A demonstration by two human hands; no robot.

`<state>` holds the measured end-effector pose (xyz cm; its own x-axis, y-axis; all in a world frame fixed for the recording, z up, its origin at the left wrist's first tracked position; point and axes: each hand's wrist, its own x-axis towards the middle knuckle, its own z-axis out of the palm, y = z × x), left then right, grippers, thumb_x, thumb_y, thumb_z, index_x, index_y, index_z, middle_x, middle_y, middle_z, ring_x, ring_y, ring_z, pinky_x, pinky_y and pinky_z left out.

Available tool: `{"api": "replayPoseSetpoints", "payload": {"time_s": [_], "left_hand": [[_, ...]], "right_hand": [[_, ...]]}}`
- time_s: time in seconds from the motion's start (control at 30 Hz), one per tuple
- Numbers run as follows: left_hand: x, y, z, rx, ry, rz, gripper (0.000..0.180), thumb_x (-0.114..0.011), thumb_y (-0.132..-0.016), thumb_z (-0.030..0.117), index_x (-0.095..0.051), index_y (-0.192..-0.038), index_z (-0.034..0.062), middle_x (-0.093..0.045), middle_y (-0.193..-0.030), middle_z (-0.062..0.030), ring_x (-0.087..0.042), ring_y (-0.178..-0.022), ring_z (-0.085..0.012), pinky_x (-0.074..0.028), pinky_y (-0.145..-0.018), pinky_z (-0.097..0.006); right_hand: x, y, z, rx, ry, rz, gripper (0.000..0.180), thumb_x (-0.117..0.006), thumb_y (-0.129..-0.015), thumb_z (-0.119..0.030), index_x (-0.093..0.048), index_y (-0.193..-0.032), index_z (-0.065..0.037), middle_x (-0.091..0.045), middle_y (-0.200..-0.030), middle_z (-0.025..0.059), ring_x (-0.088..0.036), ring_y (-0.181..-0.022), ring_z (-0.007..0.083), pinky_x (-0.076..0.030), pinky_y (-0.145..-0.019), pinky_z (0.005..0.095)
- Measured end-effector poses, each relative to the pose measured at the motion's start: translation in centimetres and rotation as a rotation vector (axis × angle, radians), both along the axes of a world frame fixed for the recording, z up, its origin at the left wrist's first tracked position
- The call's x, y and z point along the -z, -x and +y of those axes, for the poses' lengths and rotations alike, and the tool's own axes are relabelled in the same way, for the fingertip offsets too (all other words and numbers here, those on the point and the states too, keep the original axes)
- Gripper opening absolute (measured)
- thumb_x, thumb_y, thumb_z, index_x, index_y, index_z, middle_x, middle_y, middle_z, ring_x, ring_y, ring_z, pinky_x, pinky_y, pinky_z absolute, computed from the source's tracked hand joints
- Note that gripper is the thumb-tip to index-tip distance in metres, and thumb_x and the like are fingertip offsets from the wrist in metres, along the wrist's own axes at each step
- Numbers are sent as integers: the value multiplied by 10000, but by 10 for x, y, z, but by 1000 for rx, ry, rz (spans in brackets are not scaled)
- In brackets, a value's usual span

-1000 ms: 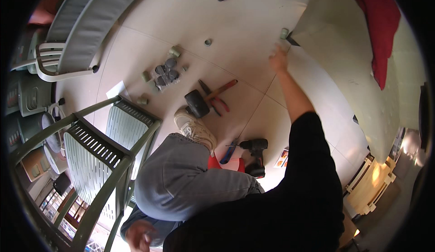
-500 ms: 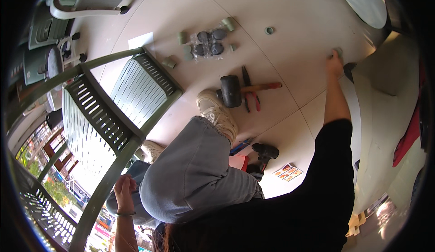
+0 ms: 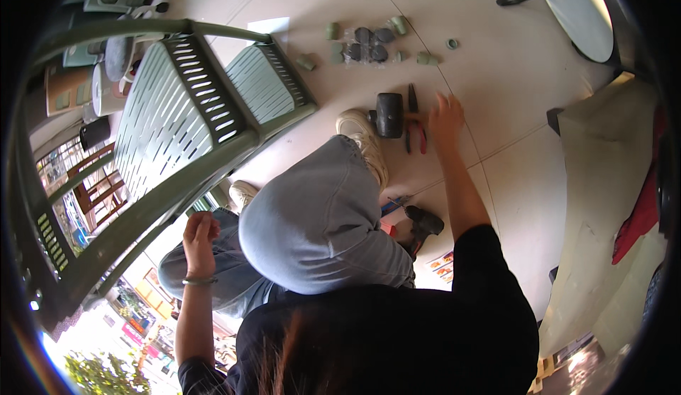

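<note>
Fingers of the right hand (image 3: 447,119) are spread by the handle (image 3: 420,117) of the mallet (image 3: 389,115); touching or not, I cannot tell. The left hand's (image 3: 201,232) curl, contents unclear. One mallet lies on the floor (image 3: 518,100), likely head-heavy, stiff, best gripped by its handle. One pliers (image 3: 423,141), one drill (image 3: 425,221), four discs (image 3: 384,35).

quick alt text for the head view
A person's right grip is at the handle of a black-headed mallet, contact unclear, above red-handled pliers on a tiled floor. The left grip, loosely curled, is near a green slotted chair; green cylinders lie beyond the mallet.
</note>
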<state>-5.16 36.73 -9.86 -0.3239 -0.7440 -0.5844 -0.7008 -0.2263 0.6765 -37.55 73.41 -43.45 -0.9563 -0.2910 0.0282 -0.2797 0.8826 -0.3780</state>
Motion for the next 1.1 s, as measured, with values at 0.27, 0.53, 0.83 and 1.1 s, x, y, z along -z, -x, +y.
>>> {"api": "replayPoseSetpoints", "payload": {"time_s": [0.27, 0.53, 0.83, 1.1], "left_hand": [[-2, -32, 37, 211, 51, 170, 113, -551, -963, 75, -619, -1014, 0, -632, -817, -20, -572, -725, -84, -479, -690, -228], [-47, -85, 45, 122, 185, 408, 104, -542, -981, 69, -585, -1017, -19, -614, -869, -16, -585, -830, -78, -488, -763, -237], [-94, -194, -18, -277, 910, 861, 204, -549, -953, 27, -576, -1154, -2, -627, -965, -77, -586, -777, -104, -494, -711, -246], [75, -356, -149, -700, 772, 53, 483, -654, -835, 233, -549, -1199, -67, -604, -1152, -257, -634, -991, -330, -520, -861, -399]], "right_hand": [[-15, -32, -17, -277, -428, -202, 371, -666, -830, -206, -607, -1181, -101, -568, -1264, 126, -497, -1223, 330, -416, -969, 485], [-46, -16, -20, -312, -434, -469, 519, -774, -745, -387, -617, -1099, -41, -642, -1114, 220, -624, -1054, 352, -508, -857, 493], [-73, -52, -46, -311, -198, -454, 482, -764, -766, -388, -603, -1078, -57, -621, -1043, 184, -600, -964, 319, -493, -796, 473], [-108, -103, -82, -296, -154, -614, 451, -755, -785, -388, -591, -1059, -70, -601, -980, 153, -578, -883, 290, -480, -742, 455]]}}
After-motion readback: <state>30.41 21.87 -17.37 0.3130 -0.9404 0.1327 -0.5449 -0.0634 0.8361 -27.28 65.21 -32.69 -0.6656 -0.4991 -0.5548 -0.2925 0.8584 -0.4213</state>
